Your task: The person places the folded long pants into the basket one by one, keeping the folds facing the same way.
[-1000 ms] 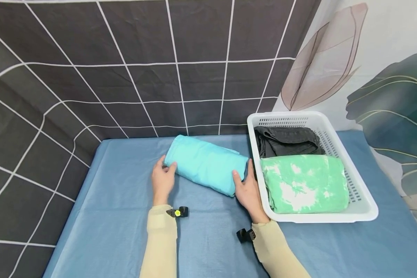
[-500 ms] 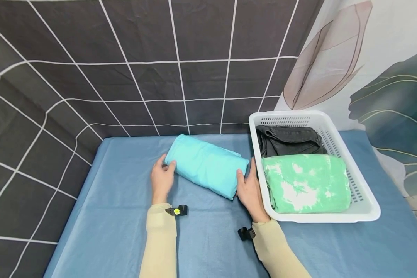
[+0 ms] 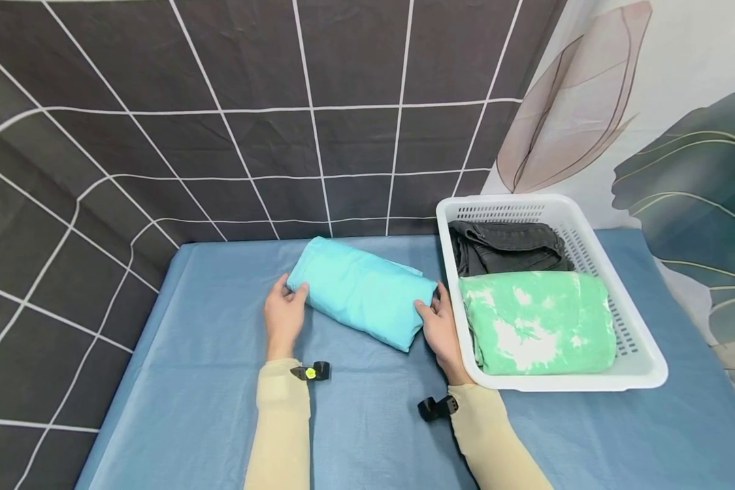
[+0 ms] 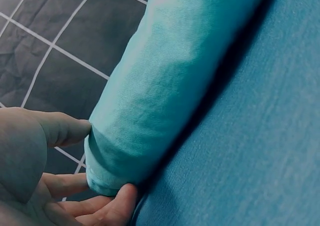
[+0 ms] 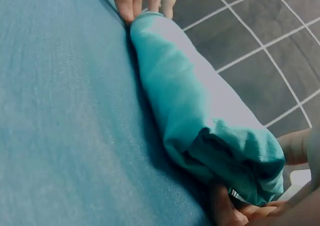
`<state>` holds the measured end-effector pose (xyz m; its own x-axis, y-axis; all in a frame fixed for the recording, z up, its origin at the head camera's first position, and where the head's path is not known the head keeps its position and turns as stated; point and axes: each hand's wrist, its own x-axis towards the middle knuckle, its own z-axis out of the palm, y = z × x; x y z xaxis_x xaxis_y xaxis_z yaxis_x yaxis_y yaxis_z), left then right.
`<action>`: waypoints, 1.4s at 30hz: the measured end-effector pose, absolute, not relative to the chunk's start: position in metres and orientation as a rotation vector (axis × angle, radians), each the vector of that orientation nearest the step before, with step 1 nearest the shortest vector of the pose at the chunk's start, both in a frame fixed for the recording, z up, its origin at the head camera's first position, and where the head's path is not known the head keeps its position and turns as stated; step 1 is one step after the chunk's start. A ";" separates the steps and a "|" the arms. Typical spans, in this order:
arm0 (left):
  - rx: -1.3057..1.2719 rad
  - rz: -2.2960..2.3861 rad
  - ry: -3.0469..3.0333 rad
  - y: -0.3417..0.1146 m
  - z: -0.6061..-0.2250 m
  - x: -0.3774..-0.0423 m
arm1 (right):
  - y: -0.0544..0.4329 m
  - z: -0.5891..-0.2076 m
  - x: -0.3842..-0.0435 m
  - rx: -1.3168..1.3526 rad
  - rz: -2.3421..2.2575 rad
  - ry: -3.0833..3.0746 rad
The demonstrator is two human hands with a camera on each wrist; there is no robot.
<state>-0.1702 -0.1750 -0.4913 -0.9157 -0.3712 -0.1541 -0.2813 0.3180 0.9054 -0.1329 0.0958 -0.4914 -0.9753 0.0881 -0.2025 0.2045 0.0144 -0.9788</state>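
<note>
A turquoise garment (image 3: 363,292), folded into a thick, slightly slanted roll, lies on the blue-covered surface (image 3: 367,408). At its left end my left hand (image 3: 284,318) holds the roll; in the left wrist view the thumb (image 4: 72,128) touches one side and the fingers curl in at the underside. My right hand (image 3: 446,337) grips the opposite end between thumb and fingers, close to the basket's left wall. Loose folds show at that end of the garment (image 5: 235,161) in the right wrist view, where the fingers are partly hidden.
Right of the roll stands a white plastic basket (image 3: 637,354). Inside, a folded black denim garment (image 3: 508,246) lies behind a folded green-and-white tie-dye garment (image 3: 539,323). Dark fabric with a white grid (image 3: 355,143) hangs along the back and left.
The roll's right end has shifted slightly to the left, with my right thumb and fingers now around it. My left hand and the basket stay nearly in place.
</note>
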 end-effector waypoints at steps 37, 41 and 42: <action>0.648 -1.757 -2.346 -0.165 -0.491 -0.170 | 0.072 -0.479 -0.117 0.401 -2.160 2.258; 0.653 -1.773 -2.320 -0.167 -0.489 -0.169 | 0.071 -0.477 -0.116 0.384 -2.157 2.268; 0.654 -1.779 -2.320 -0.167 -0.489 -0.169 | 0.070 -0.477 -0.115 0.383 -2.155 2.270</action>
<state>-0.1686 -0.1668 -0.4888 -0.8945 -0.4228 -0.1455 -0.2503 0.2039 0.9465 -0.1151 0.0705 -0.4769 -0.9705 0.1826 -0.1576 0.1669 0.0366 -0.9853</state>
